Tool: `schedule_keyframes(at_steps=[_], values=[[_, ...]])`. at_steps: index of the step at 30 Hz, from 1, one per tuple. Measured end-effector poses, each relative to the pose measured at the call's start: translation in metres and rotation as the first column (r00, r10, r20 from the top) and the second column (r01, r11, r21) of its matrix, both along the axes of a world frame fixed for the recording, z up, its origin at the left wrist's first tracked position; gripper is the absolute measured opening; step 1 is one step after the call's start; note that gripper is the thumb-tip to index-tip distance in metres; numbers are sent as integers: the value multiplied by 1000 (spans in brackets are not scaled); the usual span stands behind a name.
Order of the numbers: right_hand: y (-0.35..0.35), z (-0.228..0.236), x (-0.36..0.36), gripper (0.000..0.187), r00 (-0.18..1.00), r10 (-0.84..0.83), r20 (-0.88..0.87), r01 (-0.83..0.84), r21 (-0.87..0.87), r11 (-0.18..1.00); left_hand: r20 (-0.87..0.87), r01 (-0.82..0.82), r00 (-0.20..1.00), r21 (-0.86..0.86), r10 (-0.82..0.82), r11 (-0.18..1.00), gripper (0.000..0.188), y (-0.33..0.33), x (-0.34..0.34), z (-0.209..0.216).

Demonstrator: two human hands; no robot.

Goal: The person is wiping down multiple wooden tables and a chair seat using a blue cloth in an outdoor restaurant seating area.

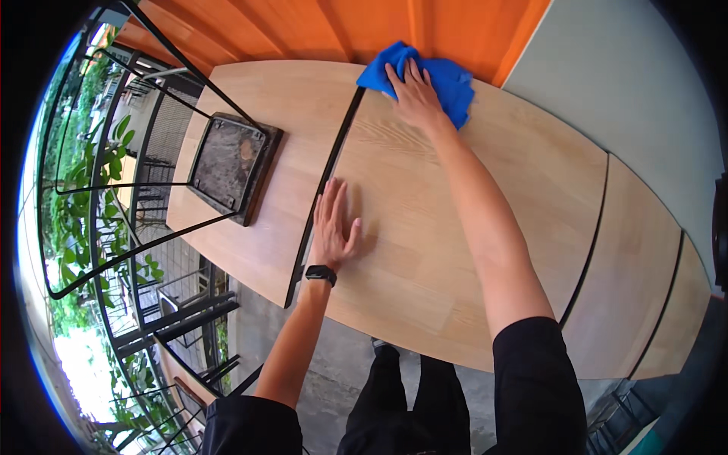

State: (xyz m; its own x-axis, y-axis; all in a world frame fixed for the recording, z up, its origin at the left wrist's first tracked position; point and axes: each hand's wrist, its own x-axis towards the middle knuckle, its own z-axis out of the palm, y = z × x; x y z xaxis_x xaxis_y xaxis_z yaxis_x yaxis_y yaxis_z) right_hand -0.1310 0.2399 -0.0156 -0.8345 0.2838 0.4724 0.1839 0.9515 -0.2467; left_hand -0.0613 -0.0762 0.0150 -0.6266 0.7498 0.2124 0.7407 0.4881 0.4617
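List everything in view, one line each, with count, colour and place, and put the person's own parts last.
blue cloth: one, blue, table's far edge
tabletop sections: four, pale wood, side by side
dark strips: three, black, between sections
upturned stool: one, dark with black legs, left section
ribbed wall: one, orange, beyond the table
plain wall: one, grey, upper right
leaves: uncountable, green, far left
background furniture: count unclear, mostly dark, lower corners
floor: one, grey, below the table
wrist device: one, black, left wrist
sleeves: two, black, lower edge
trouser legs: two, black, bottom centre
left hand: one, bare, flat on wood
right hand: one, bare, on cloth
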Motion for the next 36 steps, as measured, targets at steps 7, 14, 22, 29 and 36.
schedule_keyframes(at_steps=[7, 14, 22, 29, 36], values=[[-43, -7, -10, 64, 973, 179, 143, -183, 15, 983, 17, -30, 999, -18, 30, 999, 72, -10, -2, 1], [-147, -9, 55, 62, 957, 282, 66, -281, -21, 960, -54, 39, 998, 96, -34, 995, 69, -6, -1, -4], [-235, 5, 118, 63, 961, 275, 40, -258, -239, 936, 50, -51, 998, 549, 28, 834, 45, -18, -18, 4], [-299, 21, 162, 52, 909, 283, 304, -238, -177, 955, 234, -75, 971, 457, -39, 887, 45, -48, -41, -6], [-350, 20, 200, 56, 914, 304, 269, -243, -238, 940, 37, -1, 999, 310, -11, 951, 42, -60, -35, -16]])
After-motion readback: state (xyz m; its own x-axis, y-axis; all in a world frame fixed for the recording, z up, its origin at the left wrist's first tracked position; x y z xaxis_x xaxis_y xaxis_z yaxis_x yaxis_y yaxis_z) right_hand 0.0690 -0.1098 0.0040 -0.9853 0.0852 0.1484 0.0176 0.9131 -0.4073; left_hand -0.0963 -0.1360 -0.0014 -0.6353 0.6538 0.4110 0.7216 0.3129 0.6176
